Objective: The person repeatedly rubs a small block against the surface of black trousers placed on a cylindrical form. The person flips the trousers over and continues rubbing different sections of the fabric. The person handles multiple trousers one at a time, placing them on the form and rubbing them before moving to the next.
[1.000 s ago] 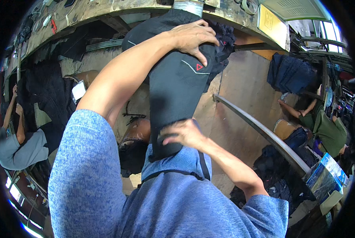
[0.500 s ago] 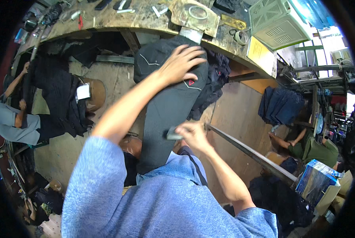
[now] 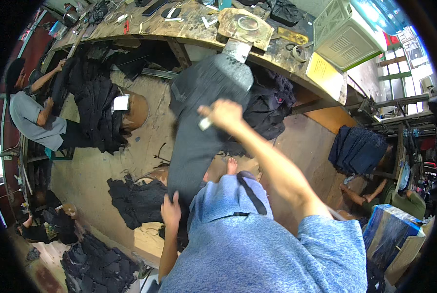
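Faintly creased, the black garment [image 3: 193, 141] tapers, left hand [image 3: 170, 211] gripping its edge, right hand [image 3: 227, 116] clutching a pale block [image 3: 205, 124].

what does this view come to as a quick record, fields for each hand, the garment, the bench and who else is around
left hand: the left hand is at the near end of the black garment
right hand: the right hand holds a small pale block over the garment, blurred
garment: lies over a grey board, whose rounded far end shows
bench: wooden workbench bearing a pale crate and tape roll
others: person in grey at left, among dark cloth
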Action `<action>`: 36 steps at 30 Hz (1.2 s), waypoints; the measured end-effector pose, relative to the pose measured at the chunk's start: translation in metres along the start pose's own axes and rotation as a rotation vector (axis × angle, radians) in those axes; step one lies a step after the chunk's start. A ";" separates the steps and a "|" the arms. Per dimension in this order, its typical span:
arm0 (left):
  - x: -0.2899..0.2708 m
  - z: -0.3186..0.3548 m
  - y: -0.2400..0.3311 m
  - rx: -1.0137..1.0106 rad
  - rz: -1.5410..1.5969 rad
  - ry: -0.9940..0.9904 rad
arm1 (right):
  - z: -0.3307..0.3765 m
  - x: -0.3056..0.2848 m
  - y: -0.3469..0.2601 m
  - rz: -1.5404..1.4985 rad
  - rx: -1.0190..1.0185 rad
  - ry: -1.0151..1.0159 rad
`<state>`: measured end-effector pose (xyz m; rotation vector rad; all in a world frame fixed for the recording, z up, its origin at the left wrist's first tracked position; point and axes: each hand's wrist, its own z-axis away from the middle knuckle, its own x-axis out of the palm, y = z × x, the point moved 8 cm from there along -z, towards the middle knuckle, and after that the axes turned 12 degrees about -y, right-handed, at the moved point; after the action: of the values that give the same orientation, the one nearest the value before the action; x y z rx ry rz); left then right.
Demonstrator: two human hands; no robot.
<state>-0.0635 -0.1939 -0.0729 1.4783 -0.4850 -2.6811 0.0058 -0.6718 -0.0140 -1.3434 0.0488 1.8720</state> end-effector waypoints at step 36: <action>0.033 -0.144 -0.294 0.151 -0.491 -0.257 | 0.175 0.104 0.342 -0.934 0.581 -0.005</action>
<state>0.0715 0.0437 -0.2567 1.4507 -0.3807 -3.3116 -0.3537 -0.7591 -0.1602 -0.7416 -0.0340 0.9535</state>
